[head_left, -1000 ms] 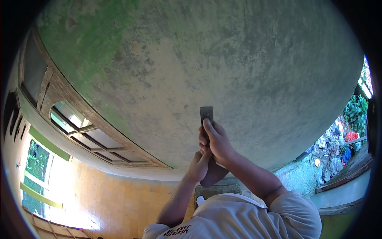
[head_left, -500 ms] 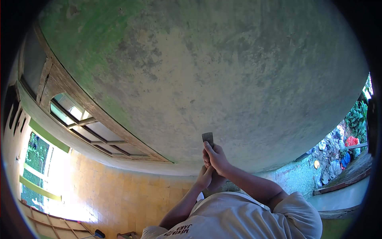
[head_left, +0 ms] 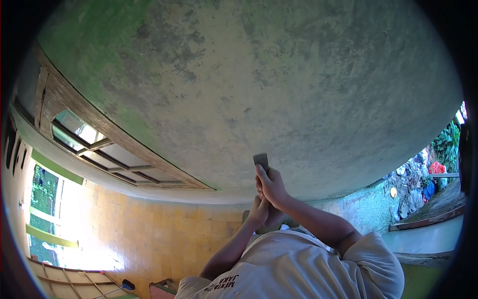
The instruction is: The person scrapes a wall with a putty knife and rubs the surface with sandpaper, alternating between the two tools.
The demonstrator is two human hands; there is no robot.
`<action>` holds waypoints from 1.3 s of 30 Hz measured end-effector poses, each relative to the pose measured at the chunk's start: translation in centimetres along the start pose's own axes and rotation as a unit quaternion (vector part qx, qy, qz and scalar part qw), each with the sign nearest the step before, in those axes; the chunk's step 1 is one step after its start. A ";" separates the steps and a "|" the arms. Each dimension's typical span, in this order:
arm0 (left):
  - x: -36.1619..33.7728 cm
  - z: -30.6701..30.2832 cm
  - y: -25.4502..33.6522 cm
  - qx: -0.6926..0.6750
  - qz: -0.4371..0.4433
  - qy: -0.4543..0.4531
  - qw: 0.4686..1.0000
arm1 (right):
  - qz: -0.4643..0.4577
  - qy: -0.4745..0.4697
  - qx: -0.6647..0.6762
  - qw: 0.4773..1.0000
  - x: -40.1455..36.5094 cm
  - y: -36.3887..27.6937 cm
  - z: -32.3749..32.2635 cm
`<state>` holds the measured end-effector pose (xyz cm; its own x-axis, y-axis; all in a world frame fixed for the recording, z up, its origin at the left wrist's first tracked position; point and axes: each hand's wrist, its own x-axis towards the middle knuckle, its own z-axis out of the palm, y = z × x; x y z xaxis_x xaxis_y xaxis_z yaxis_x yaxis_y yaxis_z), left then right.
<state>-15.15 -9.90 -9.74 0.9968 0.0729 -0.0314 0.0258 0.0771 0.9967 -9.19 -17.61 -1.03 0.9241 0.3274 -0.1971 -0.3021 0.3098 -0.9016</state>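
My right hand [head_left: 272,188] is closed around a scraper [head_left: 260,160], its thumb lying up along the flat metal blade. Just below it, my left hand [head_left: 258,211] is wrapped round the lower end, where the handle is mostly hidden by fingers. The blade points away from my body and overlaps the lower part of a large wall [head_left: 298,99]. Patchy grey and whitish plaster covers that wall, with worn green paint on its left side.
On the left runs a wooden window frame [head_left: 119,127] with glass panes. Yellowish floor tiles [head_left: 174,224] lie below the wall. A dark brush head [head_left: 128,284] shows at lower left. Outside on the right are rubble, plants and a red plastic bag [head_left: 437,168].
The view has tilted down, so wall, window and hands appear higher and more floor shows. Both hands keep the same hold on the scraper, which sits slightly lower against the wall marks.
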 end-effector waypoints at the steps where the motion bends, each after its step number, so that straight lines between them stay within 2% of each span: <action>1: -0.5 0.4 0.2 0.010 0.014 0.006 1.000 | 0.009 0.014 -0.008 1.000 -0.1 0.6 -0.3; 4: 1.4 -0.6 1.8 0.054 0.021 0.001 0.998 | 0.003 0.053 -0.002 0.999 1.3 -0.2 0.2; 6: 4.0 -1.7 3.0 0.054 -0.032 -0.090 0.994 | -0.057 0.038 0.019 0.997 2.0 -2.9 1.3; 7: 3.9 -1.7 2.9 0.052 -0.034 -0.094 0.994 | -0.053 0.040 0.011 0.998 1.9 -3.4 1.6; 9: 3.4 -1.6 3.0 0.068 0.021 -0.051 0.996 | -0.047 0.053 0.019 0.997 1.5 -3.4 1.9; 14: -0.2 -1.0 3.3 0.056 0.017 -0.063 0.996 | 0.010 0.076 0.014 0.997 -0.8 -1.3 1.8; 16: -0.3 -0.9 3.5 0.078 0.019 -0.053 0.995 | 0.042 0.116 0.020 0.992 -0.8 -1.1 1.8; 17: 1.5 -1.6 1.8 0.091 -0.037 -0.085 0.992 | 0.029 0.113 0.012 0.993 0.2 -1.8 1.5; 18: 2.2 -1.6 2.3 0.086 -0.044 -0.089 0.991 | 0.035 0.119 0.011 0.992 0.5 -2.2 1.5; 20: 3.2 -1.7 3.8 0.078 0.023 -0.118 0.990 | -0.012 0.131 0.020 0.991 1.1 -2.7 2.0; 24: 2.2 -2.5 3.4 0.050 -0.013 -0.144 0.988 | -0.013 0.151 0.022 0.988 -0.1 -2.2 3.0; 28: 0.3 -2.4 1.8 0.066 0.031 -0.124 0.990 | 0.017 0.163 0.019 0.986 -1.1 -0.1 2.7; 30: 1.5 -2.7 1.9 0.147 -0.005 -0.133 0.980 | 0.023 0.172 0.005 0.985 -0.2 -0.7 2.6; 32: 3.9 -2.9 2.9 0.100 -0.043 -0.164 0.980 | -0.002 0.179 0.001 0.984 0.9 -2.3 3.0; 34: 4.4 -2.9 4.6 0.093 0.059 -0.177 0.978 | -0.044 0.175 0.001 0.984 1.2 -2.8 3.2; 35: 4.0 -2.9 5.3 0.092 0.043 -0.179 0.979 | -0.037 0.182 0.014 0.982 1.1 -2.9 3.4; 39: 0.8 -3.2 0.5 0.121 0.050 -0.165 0.978 | -0.006 0.206 0.014 0.978 -0.5 0.6 3.0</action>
<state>-14.58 -6.61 -9.54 0.9645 -0.2589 0.0524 -0.0947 -0.1539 0.9835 -10.56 -14.91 -0.35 0.9416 -0.0623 -0.3308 -0.2920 0.3377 -0.8948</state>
